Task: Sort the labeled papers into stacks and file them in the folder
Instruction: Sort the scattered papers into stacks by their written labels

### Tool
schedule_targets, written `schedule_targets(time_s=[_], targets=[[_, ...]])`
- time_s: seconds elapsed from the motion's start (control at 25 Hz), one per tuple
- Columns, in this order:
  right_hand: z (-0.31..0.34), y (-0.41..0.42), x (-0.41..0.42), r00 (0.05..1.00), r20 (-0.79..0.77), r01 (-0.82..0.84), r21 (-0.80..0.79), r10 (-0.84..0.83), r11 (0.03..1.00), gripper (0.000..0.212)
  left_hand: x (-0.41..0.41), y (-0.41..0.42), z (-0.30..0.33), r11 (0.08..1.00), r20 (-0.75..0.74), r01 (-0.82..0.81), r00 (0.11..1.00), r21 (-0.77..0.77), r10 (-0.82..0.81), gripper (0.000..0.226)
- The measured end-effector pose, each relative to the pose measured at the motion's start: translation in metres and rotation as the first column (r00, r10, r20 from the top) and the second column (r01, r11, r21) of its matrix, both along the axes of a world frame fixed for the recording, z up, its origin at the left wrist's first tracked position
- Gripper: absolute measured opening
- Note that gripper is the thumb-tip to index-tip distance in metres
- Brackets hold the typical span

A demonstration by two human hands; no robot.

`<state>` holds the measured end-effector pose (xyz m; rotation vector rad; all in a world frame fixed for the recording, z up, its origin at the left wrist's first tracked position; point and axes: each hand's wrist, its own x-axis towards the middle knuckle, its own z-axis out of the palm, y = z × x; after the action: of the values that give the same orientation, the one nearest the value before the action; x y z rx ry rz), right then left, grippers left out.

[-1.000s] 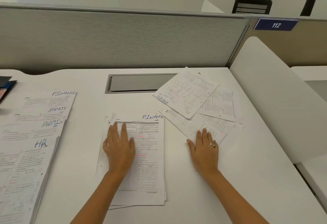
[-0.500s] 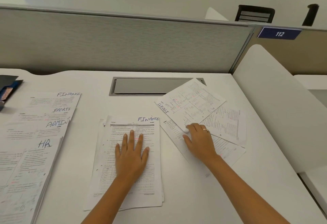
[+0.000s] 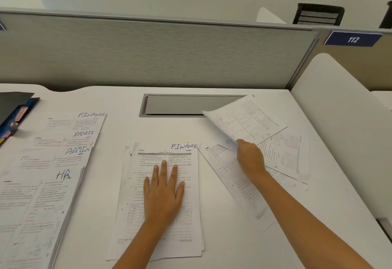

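1. Left hand [image 3: 163, 194] flat, fingers [image 3: 163, 171] straight and spread, pressing on the centre stack [image 3: 135, 215] labelled FINANCE on the white bench [image 3: 212, 256].
2. Right hand [image 3: 250, 158] curled, pinching the near corner of a lifted sheet [image 3: 246, 122], raised and tilted just beyond those fingers.
3. Loose papers [image 3: 284, 156] under and right of the right hand, overlapping at angles.
4. Fanned stacks [image 3: 42, 183] far left of the left fingers: FINANCE, SPORTS, ADMIN, HR.
5. Dark folder [image 3: 14, 107] at the far left edge, beyond those stacks.
6. Grey cable tray [image 3: 182, 105] beyond both hands.
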<state>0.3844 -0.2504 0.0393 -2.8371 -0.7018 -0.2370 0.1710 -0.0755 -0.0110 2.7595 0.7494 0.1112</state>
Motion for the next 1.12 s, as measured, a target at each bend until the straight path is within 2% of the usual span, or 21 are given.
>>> schedule_targets(time_s=[0.16,0.24,0.32,0.36,0.44,0.56,0.6,0.64,0.72,0.76,0.84,0.92,1.0,1.12], targets=[[0.051,-0.005,0.011,0.986,0.058,0.122,0.381,-0.155,0.916,0.027,0.002,0.001,0.009,0.999,-0.053,-0.007,0.999,-0.051,0.004,0.078],[0.082,-0.006,0.013,0.973,0.070,0.158,0.487,-0.219,0.859,0.027,0.008,0.001,0.023,0.991,-0.083,-0.025,0.996,-0.130,0.014,0.084],[0.105,-0.002,0.007,0.973,0.042,0.163,0.570,-0.227,0.806,0.021,0.017,-0.006,0.045,0.958,-0.001,-0.004,1.000,-0.286,0.004,0.081],[0.114,0.003,-0.001,0.980,0.007,0.153,0.613,-0.199,0.775,0.017,0.022,-0.011,0.058,0.912,0.064,0.042,0.998,-0.408,-0.017,0.080],[0.125,0.018,-0.025,0.990,-0.080,0.137,0.676,-0.113,0.724,0.011,0.034,-0.025,0.084,0.749,0.202,0.170,0.978,-0.641,-0.049,0.084],[0.130,0.045,-0.064,0.983,-0.186,0.139,0.712,-0.005,0.688,0.011,0.054,-0.046,0.106,0.564,0.312,0.284,0.949,-0.775,-0.049,0.092],[0.130,0.053,-0.074,0.978,-0.207,0.138,0.727,0.024,0.673,0.013,0.059,-0.050,0.109,0.544,0.344,0.293,0.939,-0.786,-0.010,0.087],[0.130,0.060,-0.084,0.972,-0.228,0.136,0.746,0.059,0.652,0.014,0.063,-0.053,0.110,0.554,0.382,0.290,0.923,-0.781,0.055,0.073],[0.129,0.069,-0.096,0.947,-0.266,0.108,0.787,0.177,0.607,0.018,0.067,-0.051,0.108,0.604,0.448,0.216,0.855,-0.767,0.262,0.029],[0.128,0.071,-0.097,0.927,-0.285,0.092,0.802,0.243,0.590,0.022,0.067,-0.046,0.106,0.599,0.458,0.171,0.809,-0.782,0.368,0.018],[0.122,0.065,-0.086,0.896,-0.336,0.110,0.801,0.291,0.588,0.035,0.062,-0.028,0.098,0.499,0.398,0.100,0.743,-0.861,0.538,0.019],[0.107,0.048,-0.055,0.890,-0.411,0.202,0.745,0.199,0.635,0.039,0.052,-0.007,0.090,0.430,0.327,0.039,0.713,-0.902,0.621,0.022],[0.084,0.019,-0.015,0.880,-0.474,0.315,0.631,0.031,0.709,0.039,0.036,0.014,0.081,0.415,0.282,-0.019,0.705,-0.910,0.651,0.022],[0.046,-0.029,0.044,0.867,-0.462,0.383,0.379,-0.186,0.843,0.045,0.012,0.037,0.066,0.425,0.222,-0.093,0.742,-0.900,0.633,0.016]])
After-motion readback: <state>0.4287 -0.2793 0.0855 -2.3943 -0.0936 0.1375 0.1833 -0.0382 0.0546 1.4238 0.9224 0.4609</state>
